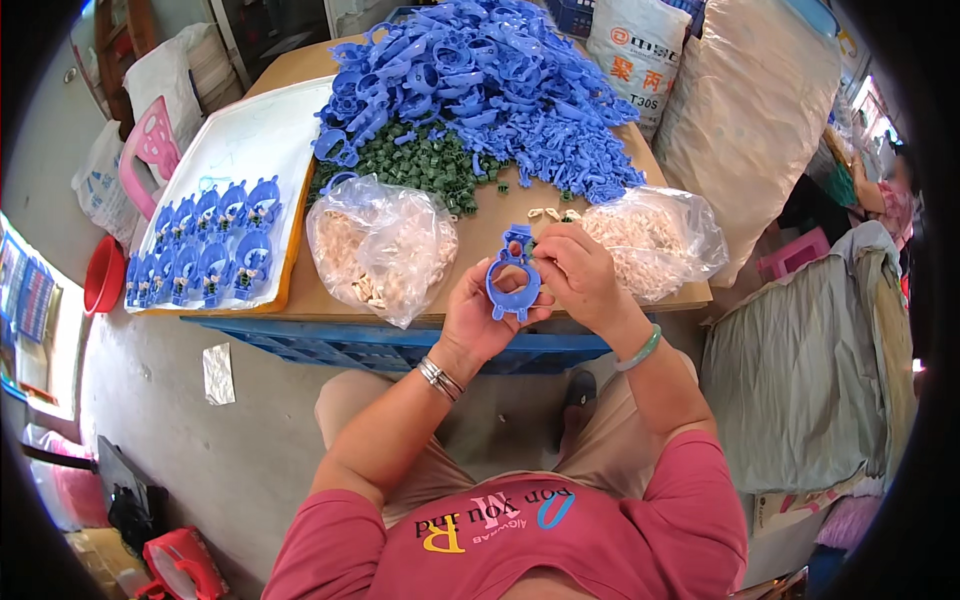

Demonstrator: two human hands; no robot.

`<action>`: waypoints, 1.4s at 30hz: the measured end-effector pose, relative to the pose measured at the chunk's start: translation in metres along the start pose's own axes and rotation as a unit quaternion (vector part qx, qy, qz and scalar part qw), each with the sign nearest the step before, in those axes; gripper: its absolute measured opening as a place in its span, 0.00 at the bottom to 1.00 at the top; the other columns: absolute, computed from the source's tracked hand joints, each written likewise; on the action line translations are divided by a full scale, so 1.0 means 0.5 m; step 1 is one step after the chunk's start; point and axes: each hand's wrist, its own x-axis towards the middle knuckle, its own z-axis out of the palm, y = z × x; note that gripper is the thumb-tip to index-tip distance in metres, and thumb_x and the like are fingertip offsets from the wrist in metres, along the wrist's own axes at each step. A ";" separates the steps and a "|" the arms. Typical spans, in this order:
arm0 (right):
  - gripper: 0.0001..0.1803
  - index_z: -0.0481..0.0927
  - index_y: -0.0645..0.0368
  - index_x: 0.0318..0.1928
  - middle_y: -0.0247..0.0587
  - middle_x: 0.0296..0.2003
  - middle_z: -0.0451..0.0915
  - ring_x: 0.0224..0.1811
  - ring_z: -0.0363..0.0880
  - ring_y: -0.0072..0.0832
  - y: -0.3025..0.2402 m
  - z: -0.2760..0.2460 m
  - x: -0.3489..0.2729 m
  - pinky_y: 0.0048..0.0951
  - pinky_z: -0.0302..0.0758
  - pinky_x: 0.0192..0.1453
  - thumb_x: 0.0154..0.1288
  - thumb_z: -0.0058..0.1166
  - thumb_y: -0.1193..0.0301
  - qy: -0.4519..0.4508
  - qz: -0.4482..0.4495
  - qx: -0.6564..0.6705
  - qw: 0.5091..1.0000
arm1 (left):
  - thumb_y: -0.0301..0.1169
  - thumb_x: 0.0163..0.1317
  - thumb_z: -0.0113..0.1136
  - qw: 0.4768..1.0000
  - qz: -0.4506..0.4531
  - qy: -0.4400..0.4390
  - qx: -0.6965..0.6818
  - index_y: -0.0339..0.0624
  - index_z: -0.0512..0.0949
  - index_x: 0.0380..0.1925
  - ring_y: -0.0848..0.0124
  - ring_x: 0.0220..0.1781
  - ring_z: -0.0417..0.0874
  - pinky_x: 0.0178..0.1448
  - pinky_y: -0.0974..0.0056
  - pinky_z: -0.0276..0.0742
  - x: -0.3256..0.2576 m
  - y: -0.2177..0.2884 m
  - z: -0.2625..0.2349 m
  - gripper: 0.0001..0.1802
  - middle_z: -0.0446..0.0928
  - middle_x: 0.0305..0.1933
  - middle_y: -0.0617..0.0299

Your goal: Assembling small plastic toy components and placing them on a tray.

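In front of the table's near edge my left hand (470, 318) grips a blue plastic part (516, 304), shaped like a figure with a large round opening. My right hand (582, 278) is closed at the part's upper end, thumb and fingers pinched. Something small and dark green seems to show by those fingertips, but I cannot make out what they hold. Beyond my hands lie clear bags of small pale pieces, one on the left (380, 245) and one on the right (655, 240). A few pale pieces lie loose near the right bag.
A large heap of blue plastic parts (450, 75) covers the far table, with dark green pieces (415, 165) before it. On the left, a white tray (255, 125) carries rows of blue figures (208, 245). Large sacks (745, 120) stand at the right; a red basin (104, 275) is far left.
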 end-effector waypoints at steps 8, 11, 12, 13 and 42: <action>0.07 0.73 0.64 0.27 0.44 0.29 0.72 0.29 0.73 0.36 0.009 -0.009 0.001 0.29 0.71 0.31 0.45 0.54 0.84 -0.047 0.000 0.036 0.998 | 0.48 0.64 0.35 0.997 -0.029 -0.003 0.077 0.41 0.70 0.46 0.58 0.29 0.78 0.27 0.61 0.72 0.000 0.016 -0.018 0.24 0.77 0.37 0.54; 0.08 0.74 0.64 0.29 0.44 0.29 0.72 0.30 0.73 0.36 0.010 -0.005 -0.003 0.29 0.72 0.32 0.45 0.54 0.84 -0.072 -0.008 0.027 0.997 | 0.49 0.64 0.35 0.995 -0.018 0.037 0.091 0.43 0.70 0.46 0.61 0.27 0.78 0.24 0.63 0.71 -0.002 0.019 -0.016 0.24 0.76 0.35 0.57; 0.08 0.74 0.64 0.29 0.44 0.29 0.72 0.30 0.73 0.36 0.009 -0.006 -0.002 0.29 0.72 0.32 0.45 0.54 0.84 -0.074 -0.008 0.026 0.997 | 0.49 0.64 0.35 0.994 -0.021 0.038 0.101 0.44 0.70 0.46 0.62 0.25 0.77 0.23 0.64 0.71 -0.005 0.019 -0.001 0.24 0.76 0.33 0.58; 0.09 0.75 0.64 0.30 0.44 0.29 0.72 0.30 0.74 0.36 0.008 -0.006 -0.002 0.29 0.72 0.32 0.45 0.54 0.85 -0.081 -0.012 0.029 0.996 | 0.49 0.64 0.36 0.993 -0.023 0.038 0.111 0.45 0.70 0.46 0.63 0.24 0.77 0.22 0.64 0.70 -0.007 0.020 0.006 0.23 0.76 0.31 0.59; 0.19 0.75 0.61 0.45 0.34 0.41 0.72 0.32 0.67 0.16 0.009 -0.025 -0.006 0.16 0.65 0.33 0.48 0.57 0.80 -0.199 0.188 0.213 0.938 | 0.61 0.59 0.35 0.984 -0.166 -0.008 0.063 0.36 0.75 0.38 0.60 0.17 0.76 0.12 0.69 0.65 -0.012 0.077 -0.026 0.36 0.75 0.27 0.47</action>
